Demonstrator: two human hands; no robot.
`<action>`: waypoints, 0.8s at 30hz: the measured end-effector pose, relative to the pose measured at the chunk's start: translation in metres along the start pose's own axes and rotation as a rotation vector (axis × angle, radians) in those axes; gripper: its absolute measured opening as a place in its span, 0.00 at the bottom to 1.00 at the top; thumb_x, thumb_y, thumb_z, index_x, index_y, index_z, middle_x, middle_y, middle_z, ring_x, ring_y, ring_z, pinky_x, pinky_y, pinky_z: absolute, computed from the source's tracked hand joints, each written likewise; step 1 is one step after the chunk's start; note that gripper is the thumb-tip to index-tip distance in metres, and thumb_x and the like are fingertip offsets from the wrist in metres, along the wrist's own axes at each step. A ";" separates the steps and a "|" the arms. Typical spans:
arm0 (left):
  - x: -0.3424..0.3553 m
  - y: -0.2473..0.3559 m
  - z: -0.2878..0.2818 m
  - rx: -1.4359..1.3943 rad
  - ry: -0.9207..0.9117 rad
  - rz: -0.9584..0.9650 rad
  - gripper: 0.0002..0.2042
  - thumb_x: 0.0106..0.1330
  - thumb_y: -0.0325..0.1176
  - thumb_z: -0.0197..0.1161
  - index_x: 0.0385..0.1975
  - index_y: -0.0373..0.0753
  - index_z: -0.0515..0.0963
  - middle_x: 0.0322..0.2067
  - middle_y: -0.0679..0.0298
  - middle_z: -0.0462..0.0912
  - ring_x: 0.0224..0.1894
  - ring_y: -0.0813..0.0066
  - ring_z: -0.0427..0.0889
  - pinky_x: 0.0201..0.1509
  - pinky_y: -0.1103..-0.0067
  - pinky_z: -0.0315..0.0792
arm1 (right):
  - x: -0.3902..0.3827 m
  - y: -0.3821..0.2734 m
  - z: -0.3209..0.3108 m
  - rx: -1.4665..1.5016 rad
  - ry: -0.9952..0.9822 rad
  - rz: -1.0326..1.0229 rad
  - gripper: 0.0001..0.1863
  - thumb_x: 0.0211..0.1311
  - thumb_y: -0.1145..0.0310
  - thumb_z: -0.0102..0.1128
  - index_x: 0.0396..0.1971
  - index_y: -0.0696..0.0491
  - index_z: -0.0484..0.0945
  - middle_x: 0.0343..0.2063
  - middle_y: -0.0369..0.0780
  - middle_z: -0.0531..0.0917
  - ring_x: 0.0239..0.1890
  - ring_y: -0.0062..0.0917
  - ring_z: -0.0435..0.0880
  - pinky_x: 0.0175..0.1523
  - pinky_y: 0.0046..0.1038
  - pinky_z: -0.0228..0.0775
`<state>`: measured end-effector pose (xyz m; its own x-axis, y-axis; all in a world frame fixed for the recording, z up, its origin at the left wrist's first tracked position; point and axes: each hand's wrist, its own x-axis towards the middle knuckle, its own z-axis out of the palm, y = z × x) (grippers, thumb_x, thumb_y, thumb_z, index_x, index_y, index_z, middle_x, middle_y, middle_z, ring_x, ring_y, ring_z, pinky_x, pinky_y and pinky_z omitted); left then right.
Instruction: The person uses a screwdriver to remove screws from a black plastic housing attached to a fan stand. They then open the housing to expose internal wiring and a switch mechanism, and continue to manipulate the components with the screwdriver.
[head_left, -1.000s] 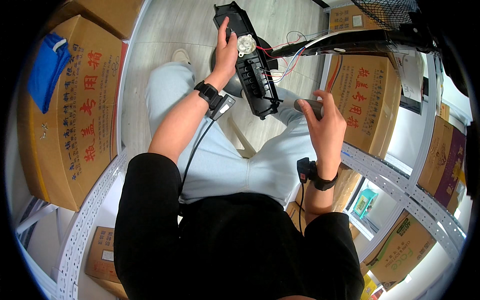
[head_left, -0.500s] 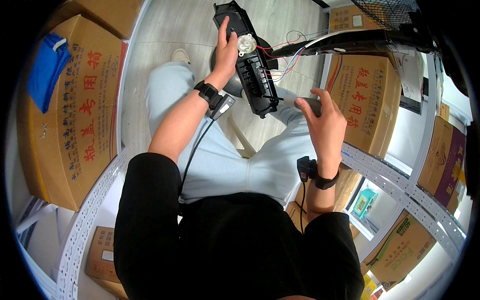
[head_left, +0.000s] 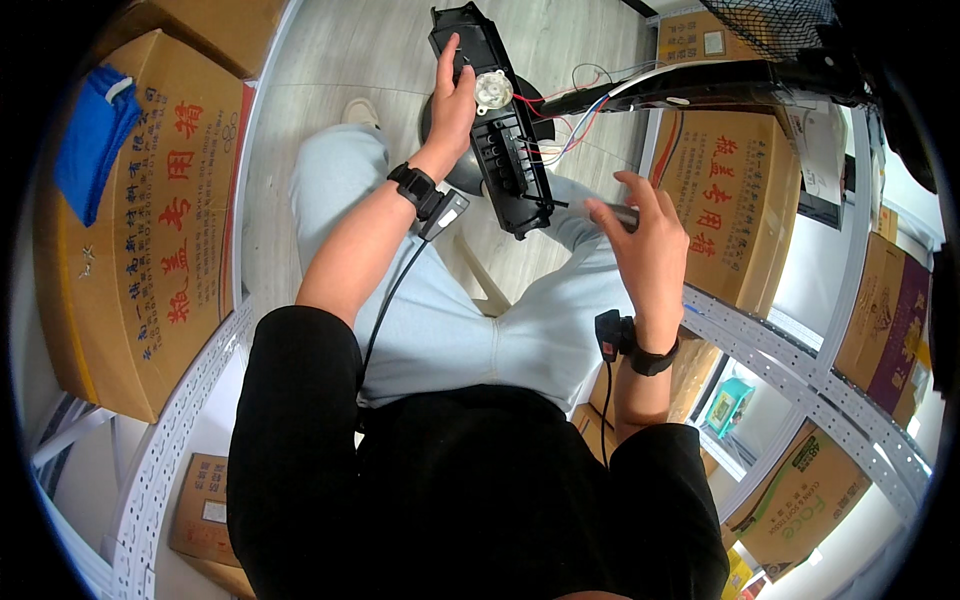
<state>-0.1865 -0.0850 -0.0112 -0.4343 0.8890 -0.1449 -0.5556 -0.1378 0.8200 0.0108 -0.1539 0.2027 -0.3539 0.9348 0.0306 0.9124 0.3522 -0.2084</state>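
Note:
A long black plastic housing (head_left: 524, 207) with a row of push buttons (head_left: 503, 165) hangs slanted in front of me, above my knees. My left hand (head_left: 456, 118) is closed on its left side, fingers pointing up along it. Beside those fingers sits a pale round motor-like part (head_left: 493, 92) on the housing. Red, white and blue wires (head_left: 582, 125) run from the housing to the right. My right hand (head_left: 648, 235) grips a screwdriver (head_left: 624, 214) by its grey handle. The shaft points left and its tip meets the housing's lower right end; the exact contact point is too small to tell.
A black pole (head_left: 690, 88) with a wire-mesh guard (head_left: 775, 25) reaches in from the upper right. Cardboard boxes stand on metal shelves at left (head_left: 150, 250) and right (head_left: 735, 200). A blue cloth (head_left: 95, 140) lies on the left box. A round dark base (head_left: 465, 178) is below the housing.
My right hand has shifted slightly left and its fingers have turned around the screwdriver handle. The housing's near end has moved slightly; my left hand stays in place.

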 end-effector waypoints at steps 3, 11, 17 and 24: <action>-0.001 -0.003 -0.001 -0.022 -0.027 0.014 0.26 0.76 0.30 0.48 0.73 0.51 0.55 0.71 0.65 0.57 0.68 0.74 0.60 0.71 0.77 0.55 | 0.001 0.004 0.007 -0.097 0.017 0.118 0.17 0.56 0.61 0.72 0.44 0.50 0.81 0.36 0.44 0.81 0.34 0.39 0.84 0.38 0.37 0.77; 0.004 -0.012 -0.005 -0.001 -0.019 0.047 0.26 0.77 0.30 0.48 0.73 0.51 0.55 0.71 0.66 0.58 0.67 0.75 0.62 0.69 0.77 0.57 | -0.003 -0.003 0.004 0.109 0.001 -0.103 0.18 0.54 0.64 0.73 0.46 0.49 0.82 0.38 0.41 0.80 0.37 0.34 0.83 0.40 0.33 0.77; 0.002 -0.008 -0.003 0.015 -0.014 0.047 0.26 0.77 0.30 0.48 0.73 0.51 0.55 0.70 0.66 0.59 0.66 0.75 0.64 0.68 0.78 0.59 | 0.000 0.005 0.007 0.133 0.097 0.186 0.17 0.58 0.58 0.71 0.43 0.51 0.81 0.29 0.43 0.83 0.31 0.37 0.84 0.35 0.33 0.75; 0.003 -0.008 -0.003 0.053 0.004 0.079 0.26 0.77 0.29 0.47 0.73 0.51 0.55 0.69 0.65 0.61 0.64 0.76 0.66 0.66 0.78 0.61 | -0.002 0.009 0.000 -0.004 -0.086 0.037 0.14 0.58 0.62 0.71 0.41 0.52 0.80 0.31 0.43 0.84 0.31 0.40 0.84 0.35 0.33 0.75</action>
<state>-0.1857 -0.0827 -0.0195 -0.4784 0.8744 -0.0807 -0.4810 -0.1840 0.8572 0.0192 -0.1527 0.2005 -0.3357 0.9400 -0.0608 0.9262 0.3175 -0.2035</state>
